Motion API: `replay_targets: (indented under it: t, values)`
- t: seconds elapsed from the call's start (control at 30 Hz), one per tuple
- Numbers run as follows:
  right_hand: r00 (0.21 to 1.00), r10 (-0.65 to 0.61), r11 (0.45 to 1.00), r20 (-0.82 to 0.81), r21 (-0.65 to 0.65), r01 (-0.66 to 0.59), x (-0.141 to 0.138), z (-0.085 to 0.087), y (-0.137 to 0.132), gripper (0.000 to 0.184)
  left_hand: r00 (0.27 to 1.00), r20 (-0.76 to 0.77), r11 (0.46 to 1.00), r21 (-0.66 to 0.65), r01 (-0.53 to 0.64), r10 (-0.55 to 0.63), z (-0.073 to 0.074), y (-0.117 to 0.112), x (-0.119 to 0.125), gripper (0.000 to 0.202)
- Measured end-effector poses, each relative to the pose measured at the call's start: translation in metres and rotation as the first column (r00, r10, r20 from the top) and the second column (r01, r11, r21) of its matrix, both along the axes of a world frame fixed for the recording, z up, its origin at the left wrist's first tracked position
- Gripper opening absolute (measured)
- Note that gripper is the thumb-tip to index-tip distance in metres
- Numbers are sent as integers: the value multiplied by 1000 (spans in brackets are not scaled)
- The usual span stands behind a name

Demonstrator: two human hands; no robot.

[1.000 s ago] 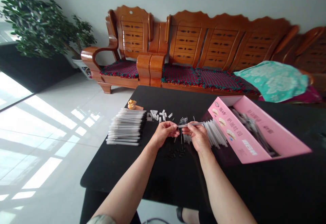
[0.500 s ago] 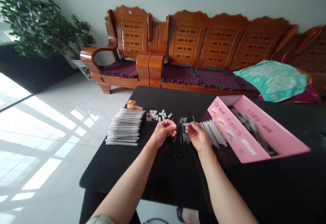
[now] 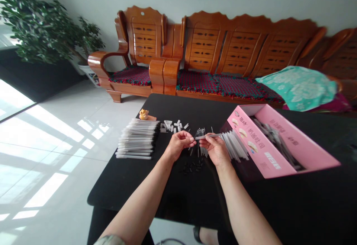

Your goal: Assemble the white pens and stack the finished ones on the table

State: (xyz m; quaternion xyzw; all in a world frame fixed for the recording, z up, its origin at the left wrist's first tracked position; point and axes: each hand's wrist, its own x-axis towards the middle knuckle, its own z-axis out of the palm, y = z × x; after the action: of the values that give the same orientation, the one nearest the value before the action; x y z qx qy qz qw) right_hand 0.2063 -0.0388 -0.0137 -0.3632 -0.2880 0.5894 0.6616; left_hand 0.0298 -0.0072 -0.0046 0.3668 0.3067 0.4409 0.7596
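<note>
My right hand point(image 3: 218, 152) holds a thin whitish pen barrel point(image 3: 201, 137) level between thumb and fingers. Its left end meets the fingertips of my left hand point(image 3: 180, 145), which are pinched together; whatever small piece they hold is hidden. Beneath and between my hands lie pen refills point(image 3: 201, 131) in a loose bunch. More pale pen barrels point(image 3: 235, 146) are lined up to the right of my right hand. Small black pen parts point(image 3: 192, 167) are scattered nearer to me, and short white pen caps point(image 3: 178, 125) lie beyond my left hand.
A stack of white pens with dark ends point(image 3: 138, 141) lies at the table's left, with a small tan figurine point(image 3: 144, 114) behind it. An open pink box point(image 3: 259, 146) holding dark and grey slender items stands on the right. A wooden bench point(image 3: 206, 48) is beyond the black table point(image 3: 195, 200).
The barrel in my right hand has moved slightly left, so its end now meets my left fingertips. A gap lay between them before.
</note>
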Motion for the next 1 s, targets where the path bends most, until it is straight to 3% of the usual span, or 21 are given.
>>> replay_targets:
  t: [0.63, 0.83, 1.0]
  values:
    - [998, -18, 1000, 58, 18, 17, -3, 1, -1, 24, 998, -58, 999, 49, -8, 10, -2, 0, 1, 38]
    - [996, -18, 1000, 82, 20, 16, -3, 0, -1, 24, 990, -130, 991, 128, -40, 56, 2, -1, 3, 36]
    - [995, -25, 1000, 100, -16, 27, -2, -1, -1, 25, 973, -179, 957, 275, -94, 147, -2, -1, 6, 34]
